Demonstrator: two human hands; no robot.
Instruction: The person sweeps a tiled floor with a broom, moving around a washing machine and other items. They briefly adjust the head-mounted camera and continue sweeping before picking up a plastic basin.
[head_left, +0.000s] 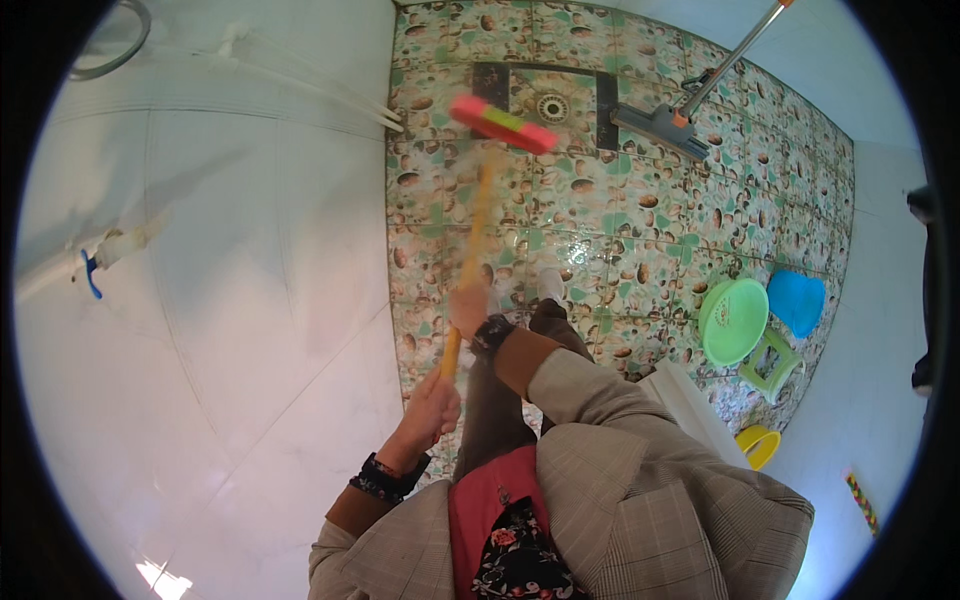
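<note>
Both of my hands grip the yellow handle (477, 232) of a long-handled broom. My left hand (431, 409) is wrapped around the handle near its end. Further up, my right hand (471, 306) holds it, slightly blurred. The broom's red-pink head (502, 124), with a yellow-green band across its middle, is at the far end over the patterned tile floor (574, 187). Blur hides the bristles, and I cannot tell whether they touch the tiles. Just beyond the head lies a round floor drain (553, 108), set between dark tile strips.
A sponge mop (667, 129) stands at the far right. Nearer on the right are a green basin (735, 321), a blue basin (796, 302), a light-green stool (771, 365) and a yellow basin (760, 447). White pipes (322, 84) and a blue-handled valve (91, 274) are along the left wall.
</note>
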